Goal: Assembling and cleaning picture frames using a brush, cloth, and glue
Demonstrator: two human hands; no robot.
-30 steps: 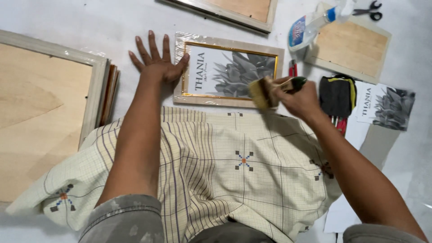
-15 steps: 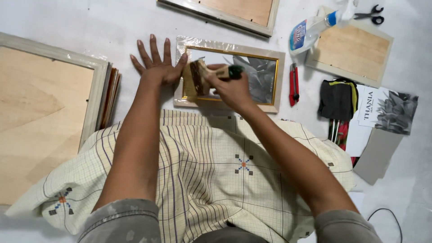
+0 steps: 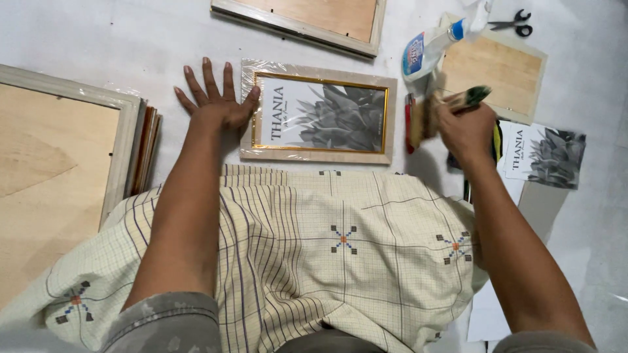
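A small pale wooden picture frame with a gold inner edge and a grey plant print lies face up, wrapped in clear film. My left hand rests flat on the floor with spread fingers, touching the frame's left edge. My right hand is lifted off to the right of the frame and grips a brush with a dark green handle and tan bristles. A red utility knife lies just beside the frame's right edge, partly hidden by the brush.
Larger frames lie face down at the left, top and upper right. A spray bottle, scissors, a loose plant print and a checked cloth over my lap are around.
My right hand has swept the brush from over the frame's left part out past its right edge. My left hand has stayed at the frame's left edge.
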